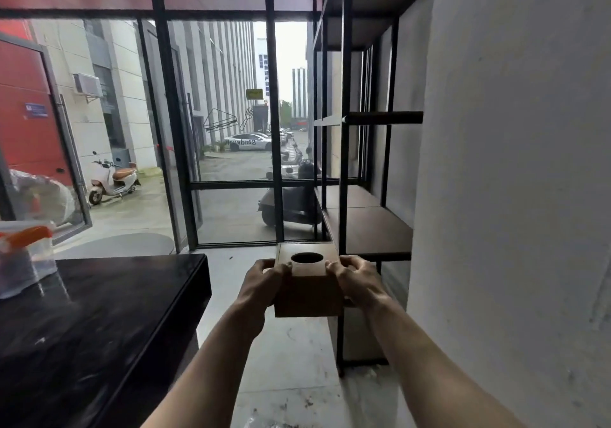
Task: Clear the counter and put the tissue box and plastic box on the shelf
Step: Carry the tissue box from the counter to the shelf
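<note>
Before the shelf, left hand and right hand, fingers closed around tissue box, off the surface.

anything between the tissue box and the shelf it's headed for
Nothing visible. Both hands, left hand and right hand, hold the tissue box in open air just short of the shelf board, which looks bare. Only the black upright post stands near its front edge.

Single head-worn view, looking forward and slightly down toward the shelf, close behind both outstretched arms; counter left of the shelf, glass front beyond it.
</note>
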`<state>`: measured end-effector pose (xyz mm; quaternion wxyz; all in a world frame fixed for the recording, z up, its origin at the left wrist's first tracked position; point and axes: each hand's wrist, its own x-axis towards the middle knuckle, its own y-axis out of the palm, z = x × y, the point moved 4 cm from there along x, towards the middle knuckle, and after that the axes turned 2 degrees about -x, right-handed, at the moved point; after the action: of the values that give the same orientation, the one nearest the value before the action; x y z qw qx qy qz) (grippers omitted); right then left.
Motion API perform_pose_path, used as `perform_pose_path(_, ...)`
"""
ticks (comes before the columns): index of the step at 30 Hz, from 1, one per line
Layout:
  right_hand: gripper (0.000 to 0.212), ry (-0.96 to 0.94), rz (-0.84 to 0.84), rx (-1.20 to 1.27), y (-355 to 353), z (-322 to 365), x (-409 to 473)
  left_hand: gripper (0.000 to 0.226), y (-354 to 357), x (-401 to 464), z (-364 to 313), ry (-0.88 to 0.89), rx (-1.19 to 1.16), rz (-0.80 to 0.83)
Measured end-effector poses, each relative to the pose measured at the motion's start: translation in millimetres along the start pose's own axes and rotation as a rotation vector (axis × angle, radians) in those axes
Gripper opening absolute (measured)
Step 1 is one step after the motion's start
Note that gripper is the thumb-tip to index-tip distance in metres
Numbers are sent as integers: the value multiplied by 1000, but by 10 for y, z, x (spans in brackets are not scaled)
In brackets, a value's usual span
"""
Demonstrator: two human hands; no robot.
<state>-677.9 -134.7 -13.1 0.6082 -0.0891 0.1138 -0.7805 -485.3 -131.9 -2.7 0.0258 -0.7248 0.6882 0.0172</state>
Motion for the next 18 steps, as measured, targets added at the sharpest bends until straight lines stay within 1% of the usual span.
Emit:
perform_pose_path(1,75,-1,13,7,89,-32,231,35,18,252,53,6,-4,-15)
perform_pose_path(2,71,-16,20,11,173,-49,482,35,25,519,100,13,-15,-28)
perform_pose_path(4,65,-22,32,7,163,10,544,35,22,593,45,11,-18,-17)
perform_pose_path(6,71,-8,28,5,183,-36,535,36,4,594,95,11,-4,-14)
perform_pose_path(8,72,-14,23,27,205,-70,536,35,-20,583,91,17,-14,-26)
perform_pose_path(11,59,-14,34,17,231,-76,570,33,-36,661,120,25,-23,-33)
perform_pose_path(13,56,-18,44,22,279,-75,659,32,-48,760,128,31,-26,-38)
perform_pose_path(18,50,-37,107,-28,676,-54,1791,36,-40,1962,282,25,-51,-74)
